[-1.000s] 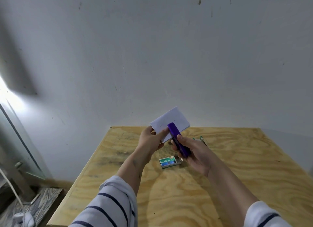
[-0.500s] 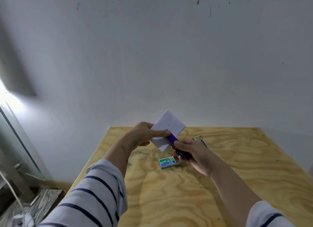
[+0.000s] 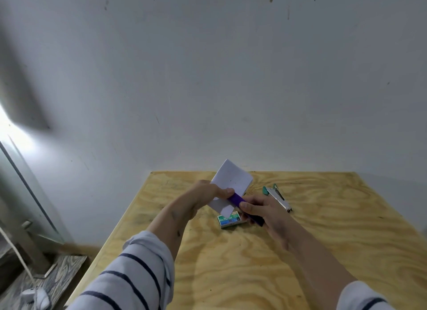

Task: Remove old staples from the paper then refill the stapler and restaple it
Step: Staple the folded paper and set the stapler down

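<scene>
My left hand (image 3: 203, 197) grips a small stack of white paper (image 3: 232, 178) above the plywood table (image 3: 323, 252), thumb pressing near the paper's lower edge. A purple stapler (image 3: 239, 201) is held in my right hand (image 3: 265, 213), its front end against the paper beside my left thumb. Under the hands lies a green and blue staple box (image 3: 231, 220) on the table. A metal staple remover with green handles (image 3: 278, 196) rests just right of my right hand.
The table butts against a pale wall (image 3: 208, 78). To the left, below the table edge, the floor holds a glass panel (image 3: 25, 194) and a white cable with a plug (image 3: 34, 296).
My left hand turned over the top of the paper and now pinches it beside the stapler. The paper tilted more upright. My right hand with the stapler stayed nearly in place.
</scene>
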